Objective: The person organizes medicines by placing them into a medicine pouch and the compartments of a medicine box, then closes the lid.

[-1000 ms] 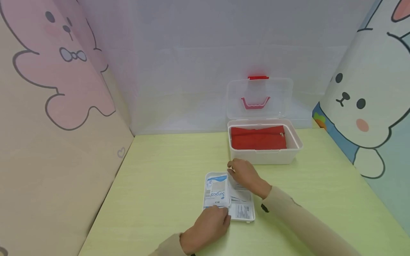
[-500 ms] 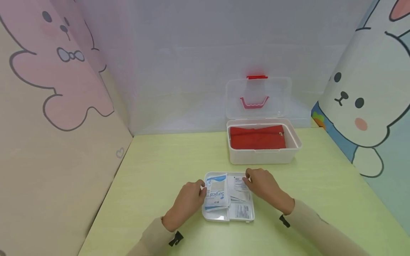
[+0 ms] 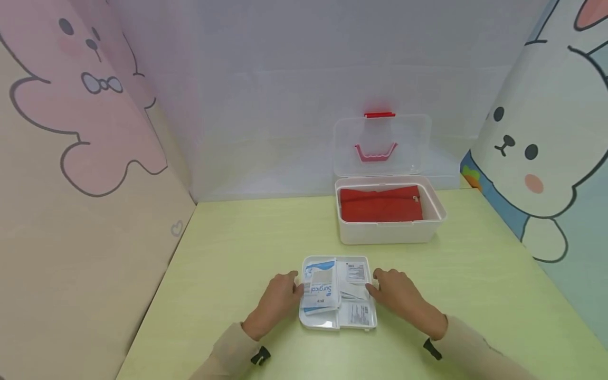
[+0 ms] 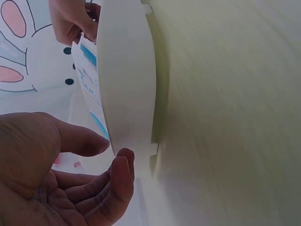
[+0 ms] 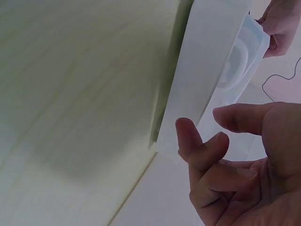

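Note:
In the head view a shallow white plastic tray lies on the table. A packet printed "Surgical" fills its left part, and smaller white packets lie in the right part. My left hand is at the tray's left edge; in the left wrist view its thumb is by the rim and its fingertips are against the outer wall, loosely bent. At the right edge is my right hand, thumb near the rim. The right wrist view shows a gap between thumb and index finger, beside the tray's outer wall.
Behind the tray stands a white box with its clear lid raised against the back wall. A red zippered pouch lies inside it. Printed cartoon panels border the pale yellow-green table on both sides.
My left hand has gone from the tray's front to its left edge. My right hand has moved from the top middle of the tray to its right edge, uncovering the packets there.

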Motion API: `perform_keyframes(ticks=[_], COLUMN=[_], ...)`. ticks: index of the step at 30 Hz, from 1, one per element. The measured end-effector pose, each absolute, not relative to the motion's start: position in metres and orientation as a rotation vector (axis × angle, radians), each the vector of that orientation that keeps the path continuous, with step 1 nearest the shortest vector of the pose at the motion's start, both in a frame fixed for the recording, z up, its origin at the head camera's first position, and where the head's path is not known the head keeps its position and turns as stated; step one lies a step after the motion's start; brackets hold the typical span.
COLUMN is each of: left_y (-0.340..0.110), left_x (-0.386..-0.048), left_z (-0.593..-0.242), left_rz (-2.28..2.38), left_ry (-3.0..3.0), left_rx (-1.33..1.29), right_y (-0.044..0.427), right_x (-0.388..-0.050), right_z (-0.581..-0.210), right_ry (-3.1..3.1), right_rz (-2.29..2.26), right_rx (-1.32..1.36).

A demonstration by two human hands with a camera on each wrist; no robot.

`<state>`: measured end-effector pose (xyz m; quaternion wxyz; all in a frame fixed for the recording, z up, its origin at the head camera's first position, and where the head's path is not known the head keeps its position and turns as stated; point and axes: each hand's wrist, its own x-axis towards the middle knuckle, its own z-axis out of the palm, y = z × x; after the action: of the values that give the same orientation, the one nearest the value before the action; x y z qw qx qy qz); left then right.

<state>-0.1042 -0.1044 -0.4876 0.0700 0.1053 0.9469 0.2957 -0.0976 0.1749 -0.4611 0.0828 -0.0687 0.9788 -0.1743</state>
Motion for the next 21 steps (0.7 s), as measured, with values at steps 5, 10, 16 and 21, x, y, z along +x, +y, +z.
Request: perform_keyframes(ticks=[5, 10, 16, 21], left_y=[-0.101, -0.100, -0.099, -0.101], left_x=[-0.104, -0.103, -0.103, -0.100], left_z=[-0.497, -0.499, -0.499, -0.486], left_rz=[0.923, 0.937, 0.975, 1.001], left_ry=[2.823, 2.847, 2.842, 2.848], left_rx=[0.358, 0.400, 0.407, 0.376], right_y=[0.172, 0.169, 0.168, 0.170], right_x=[-0.093, -0.091, -0.093, -0.095], right_z=[-0.468, -0.472, -0.475, -0.466], right_ry=[2.892, 2.919, 2.956, 2.960], right_rz=[-0.588, -0.628, -0.672, -0.730], right_rx=[-0.214, -0.259, -0.284, -0.263])
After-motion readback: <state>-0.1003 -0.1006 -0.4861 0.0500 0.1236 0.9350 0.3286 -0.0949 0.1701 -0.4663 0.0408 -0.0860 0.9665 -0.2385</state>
